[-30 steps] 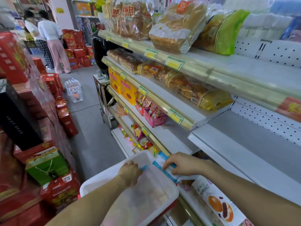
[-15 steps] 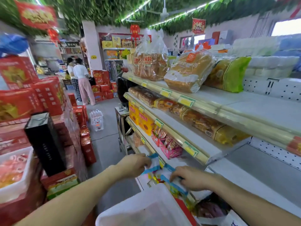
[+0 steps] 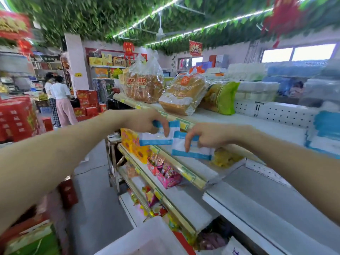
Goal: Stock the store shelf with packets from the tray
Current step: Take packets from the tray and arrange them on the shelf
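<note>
The left hand [image 3: 145, 122] had risen well above the white plastic tray [image 3: 147, 240], fingers curled round a flat blue-and-white plastic packet [image 3: 158, 138] in front of the yellow-edged top shelf [image 3: 257, 126]. Just to its right, the right hand [image 3: 209, 135] had lifted likewise, pinching a second blue-and-white packet [image 3: 193, 151] slightly lower, the two packets' edges overlapping in view.

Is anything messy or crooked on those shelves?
A little. The middle bread bag on the top shelf lies tilted, while the bag beside it stands upright. Snacks low down lie jumbled. Nothing looks spilled or torn, though the picture is blurry.
</note>
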